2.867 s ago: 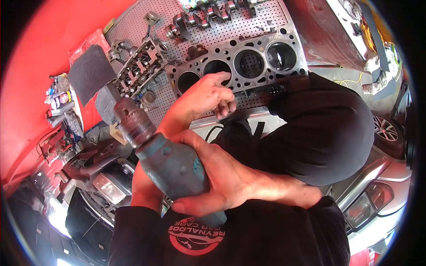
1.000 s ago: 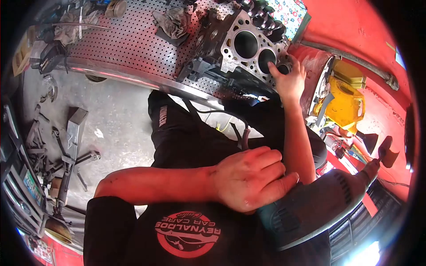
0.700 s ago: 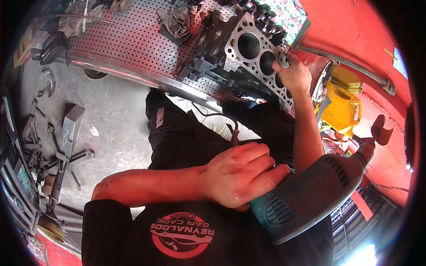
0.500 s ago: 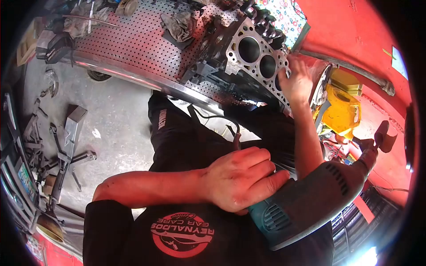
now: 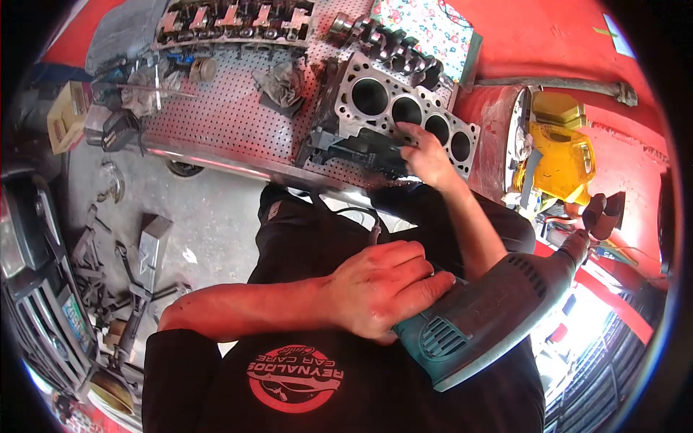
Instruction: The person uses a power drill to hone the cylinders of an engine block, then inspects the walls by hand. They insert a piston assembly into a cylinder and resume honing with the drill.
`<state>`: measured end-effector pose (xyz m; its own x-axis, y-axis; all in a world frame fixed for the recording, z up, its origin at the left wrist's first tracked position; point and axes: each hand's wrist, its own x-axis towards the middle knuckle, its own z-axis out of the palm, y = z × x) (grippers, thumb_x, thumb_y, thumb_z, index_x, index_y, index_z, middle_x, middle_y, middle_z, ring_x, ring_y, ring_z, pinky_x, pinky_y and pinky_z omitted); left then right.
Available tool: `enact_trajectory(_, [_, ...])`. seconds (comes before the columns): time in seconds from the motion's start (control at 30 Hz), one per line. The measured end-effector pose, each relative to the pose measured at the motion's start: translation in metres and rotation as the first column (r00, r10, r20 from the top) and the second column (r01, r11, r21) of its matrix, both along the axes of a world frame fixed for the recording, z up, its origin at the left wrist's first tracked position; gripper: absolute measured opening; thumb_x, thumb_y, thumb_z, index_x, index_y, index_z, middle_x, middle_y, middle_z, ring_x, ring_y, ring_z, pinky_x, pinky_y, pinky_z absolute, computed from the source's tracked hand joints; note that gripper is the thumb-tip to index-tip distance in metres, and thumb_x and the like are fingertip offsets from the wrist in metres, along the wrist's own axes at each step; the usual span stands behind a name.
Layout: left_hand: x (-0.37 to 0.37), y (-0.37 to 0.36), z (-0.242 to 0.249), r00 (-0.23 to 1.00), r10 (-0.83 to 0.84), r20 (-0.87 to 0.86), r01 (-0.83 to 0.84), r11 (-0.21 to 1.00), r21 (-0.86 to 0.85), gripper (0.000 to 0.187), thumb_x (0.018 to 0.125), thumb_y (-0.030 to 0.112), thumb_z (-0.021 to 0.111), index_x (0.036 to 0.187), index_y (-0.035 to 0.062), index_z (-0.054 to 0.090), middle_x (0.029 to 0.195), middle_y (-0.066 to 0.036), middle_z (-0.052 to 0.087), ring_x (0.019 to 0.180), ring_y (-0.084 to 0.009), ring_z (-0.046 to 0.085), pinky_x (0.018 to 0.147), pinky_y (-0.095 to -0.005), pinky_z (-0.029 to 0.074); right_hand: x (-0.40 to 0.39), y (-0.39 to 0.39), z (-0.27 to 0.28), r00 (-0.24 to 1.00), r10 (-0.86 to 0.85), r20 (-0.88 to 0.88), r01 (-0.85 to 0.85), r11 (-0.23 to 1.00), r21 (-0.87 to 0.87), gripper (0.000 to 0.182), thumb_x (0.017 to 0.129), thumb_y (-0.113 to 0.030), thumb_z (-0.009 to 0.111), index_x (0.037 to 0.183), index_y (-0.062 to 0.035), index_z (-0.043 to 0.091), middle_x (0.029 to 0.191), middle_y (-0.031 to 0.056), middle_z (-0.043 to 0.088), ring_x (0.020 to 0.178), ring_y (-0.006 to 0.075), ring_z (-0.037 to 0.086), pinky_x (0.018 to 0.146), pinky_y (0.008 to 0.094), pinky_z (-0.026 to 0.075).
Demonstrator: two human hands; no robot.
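My left hand (image 5: 379, 292) is closed around the grip of a teal and dark electric drill (image 5: 491, 310), held across the front of my shirt. The drill points right, with a dark curved flap attachment (image 5: 603, 215) in its chuck. My right hand (image 5: 431, 160) is over the near edge of an engine block (image 5: 451, 124), one finger stretched out toward the second cylinder bore, the thumb apart below it. The block's machined top face shows several round bores. A crankshaft (image 5: 393, 45) lies right behind the block.
The block rests on a perforated metal bench (image 5: 224, 94). A cylinder head (image 5: 234, 25), a crumpled rag (image 5: 280, 85) and a piston (image 5: 203, 69) are also on it. A yellow jug (image 5: 559, 162) stands at right. Metal tools (image 5: 133, 296) and a car front (image 5: 47, 281) are at left.
My right hand has moved left across the block, from its right end to near the second bore. The view has shifted, showing more of the bench. My left hand still holds the drill.
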<state>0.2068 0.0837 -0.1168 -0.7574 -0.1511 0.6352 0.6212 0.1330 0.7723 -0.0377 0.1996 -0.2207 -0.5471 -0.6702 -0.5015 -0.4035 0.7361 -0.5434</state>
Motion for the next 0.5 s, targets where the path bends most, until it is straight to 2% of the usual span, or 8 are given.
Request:
enact_trajectory(0.03, [-0.001,0.001,0.002,1.000,-0.011,0.001,0.011,1.000,-0.008,0.059,0.065,0.019,0.079,0.112,-0.0131,0.065,0.081,-0.014,0.062,0.071,-0.0287,0.062,0.056,-0.0377,0.050,0.007,-0.010,0.001,0.952,-0.220,0.214,0.225,0.974,0.001,0.051,0.085,-0.006,0.058,0.137,-0.0024,0.057,0.122,0.0168,0.066,0.109,0.0327,0.070,0.093,0.0446,0.055])
enact_trajectory(0.1, [-0.005,0.001,0.005,0.999,-0.043,0.004,0.043,0.999,-0.028,0.058,0.066,0.019,0.080,0.111,-0.0133,0.065,0.082,-0.015,0.063,0.070,-0.0292,0.063,0.057,-0.0380,0.051,0.010,-0.027,-0.003,0.663,-0.411,0.626,0.572,0.817,-0.070,0.042,0.088,-0.004,0.058,0.129,-0.0018,0.057,0.113,0.0149,0.063,0.103,0.0322,0.072,0.087,0.0450,0.056])
enact_trajectory(0.2, [-0.009,0.001,0.013,0.999,-0.042,-0.001,0.042,0.997,-0.059,0.056,0.067,0.019,0.081,0.110,-0.0138,0.065,0.082,-0.015,0.063,0.069,-0.0299,0.063,0.057,-0.0386,0.052,0.016,-0.057,-0.018,0.212,-0.334,0.919,0.925,0.371,-0.078,0.024,0.091,-0.002,0.056,0.115,-0.0030,0.053,0.105,0.0117,0.057,0.095,0.0318,0.072,0.078,0.0433,0.056])
enact_trajectory(0.27, [-0.010,-0.001,0.015,0.999,-0.051,-0.015,0.050,0.995,-0.088,0.054,0.067,0.018,0.081,0.108,-0.0140,0.065,0.082,-0.016,0.064,0.067,-0.0302,0.064,0.058,-0.0391,0.052,0.025,-0.079,-0.011,0.163,-0.290,0.943,0.950,0.305,-0.070,0.015,0.092,0.000,0.055,0.104,-0.0045,0.046,0.112,0.0141,0.056,0.095,0.0345,0.072,0.077,0.0423,0.057])
enact_trajectory(0.33, [-0.009,-0.005,0.017,0.997,-0.072,-0.007,0.071,0.990,-0.119,0.052,0.068,0.016,0.081,0.107,-0.0141,0.065,0.083,-0.017,0.065,0.067,-0.0305,0.064,0.058,-0.0396,0.053,0.029,-0.090,-0.008,0.082,-0.211,0.974,0.972,0.234,-0.031,0.033,0.087,0.002,0.058,0.116,-0.0023,0.043,0.105,0.0132,0.060,0.093,0.0313,0.072,0.075,0.0404,0.057])
enact_trajectory(0.4, [-0.009,-0.009,0.020,0.995,-0.103,0.015,0.104,0.983,-0.148,0.050,0.069,0.015,0.080,0.106,-0.0142,0.065,0.083,-0.018,0.066,0.067,-0.0308,0.065,0.059,-0.0401,0.053,0.048,-0.094,0.002,0.239,-0.389,0.890,0.958,0.243,-0.150,0.036,0.085,0.000,0.058,0.118,-0.0032,0.044,0.106,0.0143,0.059,0.094,0.0298,0.070,0.073,0.0381,0.054])
enact_trajectory(0.43, [-0.009,-0.011,0.019,0.992,-0.127,0.026,0.130,0.980,-0.152,0.061,0.062,0.019,0.079,0.111,-0.0137,0.064,0.087,-0.017,0.065,0.070,-0.0314,0.064,0.061,-0.0407,0.053,0.055,-0.093,0.014,0.261,-0.404,0.877,0.949,0.274,-0.156,0.044,0.084,0.001,0.059,0.122,-0.0065,0.039,0.105,0.0127,0.059,0.091,0.0281,0.070,0.073,0.0385,0.054])
enact_trajectory(0.5, [-0.007,-0.009,0.016,0.985,-0.165,0.055,0.172,0.974,-0.145,0.083,0.048,0.026,0.075,0.121,-0.0126,0.062,0.093,-0.017,0.063,0.077,-0.0327,0.062,0.067,-0.0418,0.053,0.060,-0.094,0.017,0.189,-0.390,0.901,0.975,0.186,-0.124,0.036,0.087,0.001,0.056,0.118,-0.0070,0.039,0.105,0.0126,0.059,0.093,0.0297,0.070,0.073,0.0387,0.055])
